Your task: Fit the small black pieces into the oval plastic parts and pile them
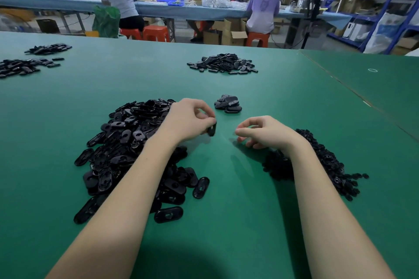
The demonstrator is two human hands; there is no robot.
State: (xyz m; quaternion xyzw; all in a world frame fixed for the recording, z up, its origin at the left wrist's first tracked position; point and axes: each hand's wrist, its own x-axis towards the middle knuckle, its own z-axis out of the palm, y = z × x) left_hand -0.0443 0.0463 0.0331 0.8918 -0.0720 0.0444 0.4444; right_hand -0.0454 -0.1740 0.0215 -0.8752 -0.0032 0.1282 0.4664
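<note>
A big heap of black oval plastic parts (pixel 127 142) lies on the green table (pixel 226 210) under my left forearm. A heap of small black pieces (pixel 328 161) lies under and beside my right wrist. My left hand (pixel 188 120) holds one oval part (pixel 212 129) on edge between thumb and fingers, just above the table. My right hand (pixel 260 132) hovers a short way to its right, fingers loosely curled, thumb and forefinger close together; I see nothing held in it. A small pile of oval parts (pixel 229 103) sits just beyond both hands.
Another heap of black parts (pixel 223 63) lies farther back at the middle, and two more heaps (pixel 27 64) at the far left. A seam in the table (pixel 353 90) runs along the right. Several people sit at a blue bench behind.
</note>
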